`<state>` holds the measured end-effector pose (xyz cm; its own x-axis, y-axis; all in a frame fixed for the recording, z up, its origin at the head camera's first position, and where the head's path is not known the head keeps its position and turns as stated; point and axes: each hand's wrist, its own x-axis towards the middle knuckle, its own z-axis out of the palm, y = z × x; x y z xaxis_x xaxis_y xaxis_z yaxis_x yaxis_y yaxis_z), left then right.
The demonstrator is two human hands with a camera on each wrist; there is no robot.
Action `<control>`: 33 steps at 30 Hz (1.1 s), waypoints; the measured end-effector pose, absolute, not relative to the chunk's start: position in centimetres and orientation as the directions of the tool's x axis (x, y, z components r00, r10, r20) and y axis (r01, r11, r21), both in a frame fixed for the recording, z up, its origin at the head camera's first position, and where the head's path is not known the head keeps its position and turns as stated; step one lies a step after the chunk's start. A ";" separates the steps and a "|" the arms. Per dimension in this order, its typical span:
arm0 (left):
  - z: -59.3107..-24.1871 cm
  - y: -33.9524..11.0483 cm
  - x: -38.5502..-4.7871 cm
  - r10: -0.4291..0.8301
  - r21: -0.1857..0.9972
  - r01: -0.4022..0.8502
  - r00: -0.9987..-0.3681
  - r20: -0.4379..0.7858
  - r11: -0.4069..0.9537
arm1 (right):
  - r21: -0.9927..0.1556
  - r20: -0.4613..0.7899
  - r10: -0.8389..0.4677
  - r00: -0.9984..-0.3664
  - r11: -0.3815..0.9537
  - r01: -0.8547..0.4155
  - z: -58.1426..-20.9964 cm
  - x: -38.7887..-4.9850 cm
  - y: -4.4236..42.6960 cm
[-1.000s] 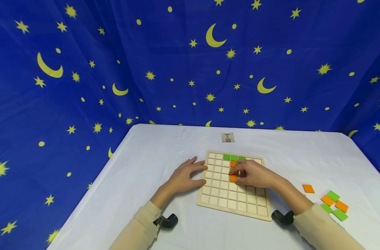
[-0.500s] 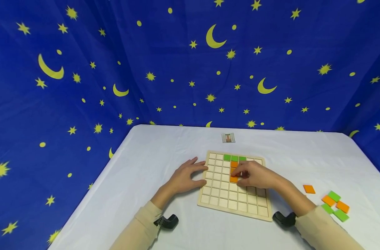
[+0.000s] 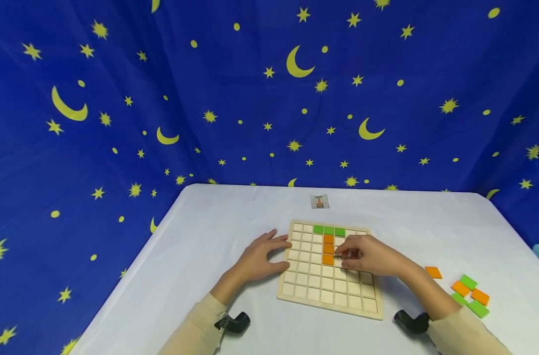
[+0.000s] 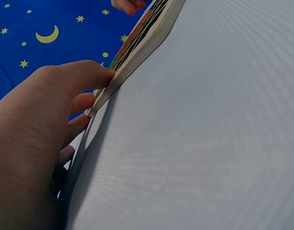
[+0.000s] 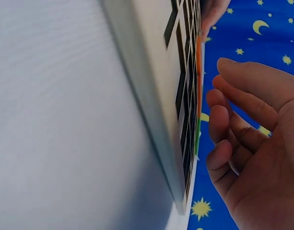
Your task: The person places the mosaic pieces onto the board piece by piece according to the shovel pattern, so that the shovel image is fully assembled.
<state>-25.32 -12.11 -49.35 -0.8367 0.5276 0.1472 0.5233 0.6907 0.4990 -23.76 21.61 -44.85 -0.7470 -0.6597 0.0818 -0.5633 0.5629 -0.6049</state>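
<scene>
L hand [image 3: 257, 259]: at board's [image 3: 314, 280] L rim, thumb + some fingertips touching; fingers spread, fairly straight, gripping nothing. Prob. there to steady it w/o covering any cells.
Board: flat on table [image 3: 233, 217], betw. the two hands; prob. put centrally so both could get at it.
Card [image 3: 319, 201]: lay beyond board's far rim, apart from it; gridded pic, detail too small to read. Prob. a ref, set in sight & out of the hands' way.
Green tiles [image 3: 329, 230]: 3 in a row, in cells along board's far rim.
Orange tiles [image 3: 328, 249]: 3 in line below mid green one, making a T; board's cells prob. kept them square.
R hand [image 3: 372, 254]: over board's R half, just R of orange tiles; fingers loosely bent, thumb apart, nothing held. Tips looked just clear of board.
Loose tiles [image 3: 479, 297]: 3 orange + 3 green, R of board, well apart; prob. on that side for R hand's easy reach.
</scene>
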 end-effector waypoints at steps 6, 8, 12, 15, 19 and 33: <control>-50.0 -12.2 -25.0 0.524 0.507 0.520 -0.839 0.149 0.688 | -0.623 0.046 -0.612 -0.789 0.600 -0.502 -45.1 -22.8 23.0; -50.1 -12.2 -24.9 0.526 0.508 0.521 -0.837 0.148 0.686 | -0.617 0.044 -0.592 -0.805 0.617 -0.488 -45.1 -22.5 23.6; -50.2 -12.1 -24.8 0.525 0.506 0.521 -0.838 0.150 0.687 | -0.595 0.069 -0.562 -0.824 0.640 -0.486 -45.1 -22.1 24.8; -50.2 -12.2 -24.8 0.523 0.507 0.518 -0.840 0.146 0.689 | -0.582 0.068 -0.545 -0.836 0.659 -0.477 -44.9 -21.8 25.7; -50.1 -12.2 -24.8 0.519 0.509 0.511 -0.843 0.140 0.692 | -0.572 0.044 -0.528 -0.848 0.683 -0.455 -44.8 -21.6 26.8; -49.7 -12.2 -25.3 0.520 0.506 0.511 -0.843 0.138 0.695 | -0.575 -0.041 -0.324 -0.945 0.781 -0.243 -44.4 -20.9 31.3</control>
